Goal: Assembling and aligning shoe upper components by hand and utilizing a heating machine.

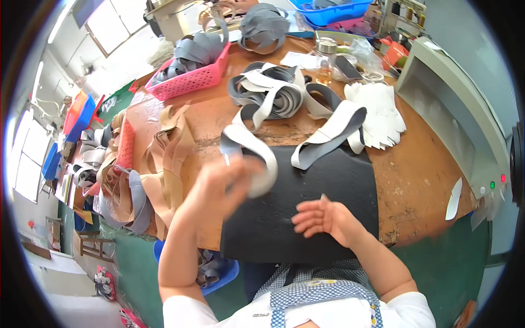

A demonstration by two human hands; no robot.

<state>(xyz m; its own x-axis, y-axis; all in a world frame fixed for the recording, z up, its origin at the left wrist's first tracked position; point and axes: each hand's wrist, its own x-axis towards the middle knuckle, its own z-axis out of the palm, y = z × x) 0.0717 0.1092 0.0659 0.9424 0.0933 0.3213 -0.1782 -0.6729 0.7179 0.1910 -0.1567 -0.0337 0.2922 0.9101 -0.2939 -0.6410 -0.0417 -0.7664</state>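
Observation:
A long strip [254,143], white on one face and grey on the other, runs in loops from a loose coil [284,101] towards me. My left hand [225,183] is smeared by motion beside the strip's near curve, which is blurred as well. Whether its fingers grip the strip does not show. Over the black mat [322,186] on the table, my right hand [325,218] has its fingers apart and holds nothing. Another loop of the strip [331,134] bends across the mat's far edge, beyond my right hand.
White gloves [374,115] lie right of the coil. A pink basket [191,79] of grey strips stands at the back left, with tan strips [167,153] nearer. A white blade-shaped piece [454,199] lies by the grey machine [459,93]. A lidded jar [325,57] stands behind.

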